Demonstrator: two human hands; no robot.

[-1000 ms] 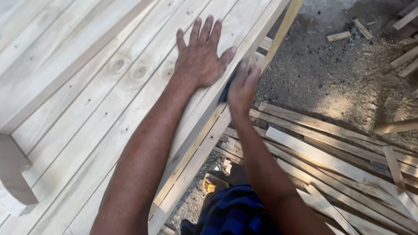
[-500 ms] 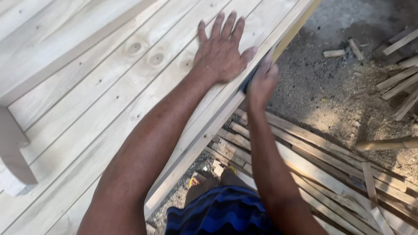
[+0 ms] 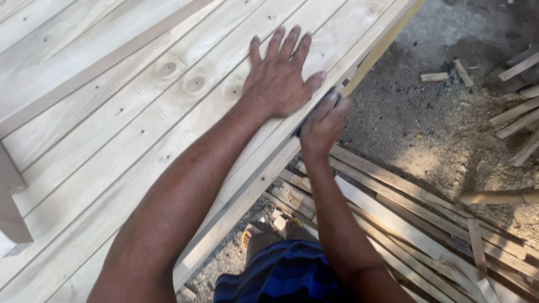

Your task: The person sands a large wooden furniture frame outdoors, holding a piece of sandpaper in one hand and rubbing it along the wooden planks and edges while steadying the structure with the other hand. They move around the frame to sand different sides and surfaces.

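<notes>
My left hand [image 3: 281,76] lies flat on the panel [image 3: 140,129], fingers spread and released, grasping nothing, only pressing the pale planks down near their outer edge. My right hand [image 3: 323,126] is clenched around a dark pad [image 3: 310,115], probably sandpaper or a small block, and holds it against the panel's edge, just beside my left thumb. Most of the pad is hidden under my fingers, so I cannot tell its exact shape.

The panel juts out over the ground, and below it lie loose slats [image 3: 404,207], with more scraps [image 3: 516,112] and sawdust further out on the dirt. My foot [image 3: 264,235] in a sandal stands among the slats.

What I judge could go wrong: my two hands are very close, so if the pad slips off the narrow edge, my knuckles could scrape my left thumb or catch a splinter from the raw corner. The edge is thin, and uneven pressure could round it or gouge the soft wood near the knots [image 3: 182,78]. If I lean too hard on the overhang, the panel could tip or shift. The slats underfoot look loose, so a shifted step could roll one and throw me off balance.
</notes>
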